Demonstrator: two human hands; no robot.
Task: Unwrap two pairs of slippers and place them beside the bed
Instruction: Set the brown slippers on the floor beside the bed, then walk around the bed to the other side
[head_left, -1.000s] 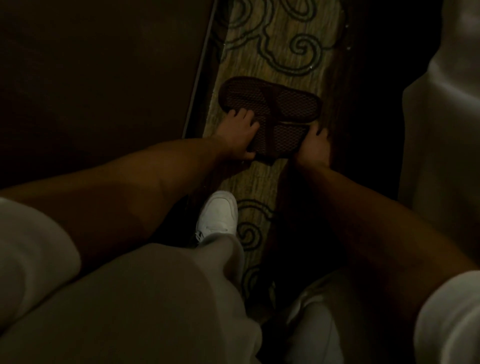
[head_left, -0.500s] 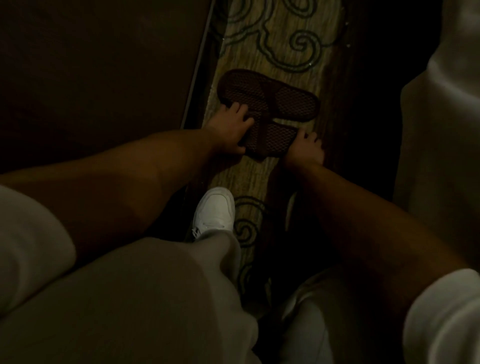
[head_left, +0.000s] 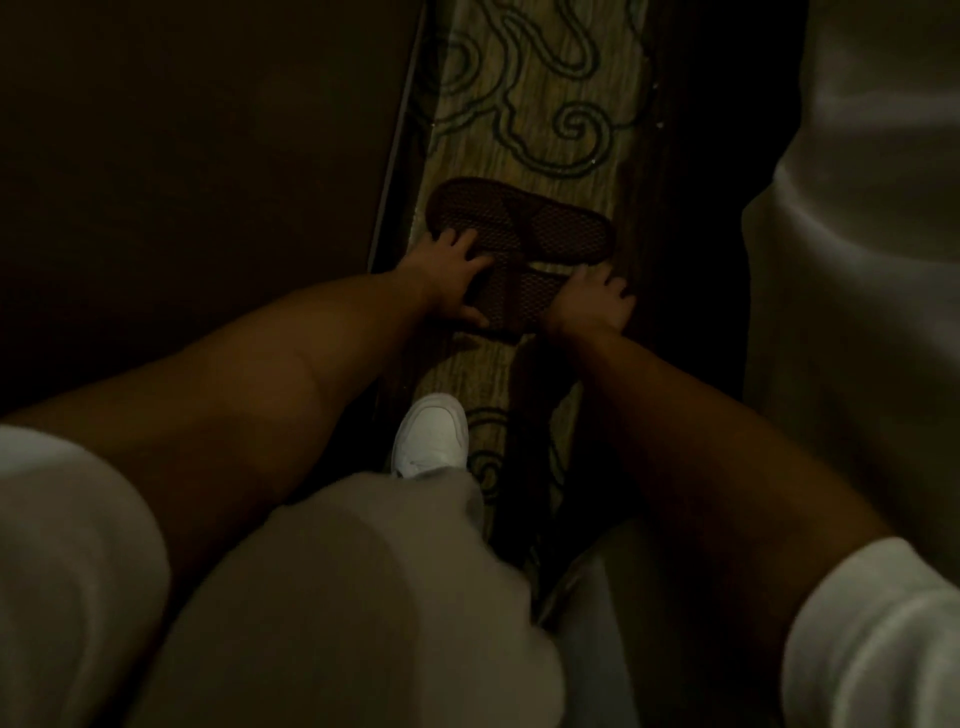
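Two dark brown mesh slippers lie side by side on the patterned carpet (head_left: 524, 104). The far slipper (head_left: 524, 223) lies crosswise, apart from my right hand. My left hand (head_left: 449, 273) rests with spread fingers on the left end of the near slipper (head_left: 519, 304), and its fingertips reach the far one. At the near slipper's right end sits my right hand (head_left: 589, 301), fingers curled at its edge. Both hands are pressed down on the floor. The room is dim.
A dark wooden furniture panel (head_left: 197, 171) with a pale edge runs along the left of the carpet strip. White bedding (head_left: 857, 234) hangs at the right. My white shoe (head_left: 431, 434) and light trouser knee (head_left: 337, 597) are close below the hands.
The two slippers have come apart slightly, with a gap of carpet showing between them at the right. My right hand has shifted onto the near slipper's right end.
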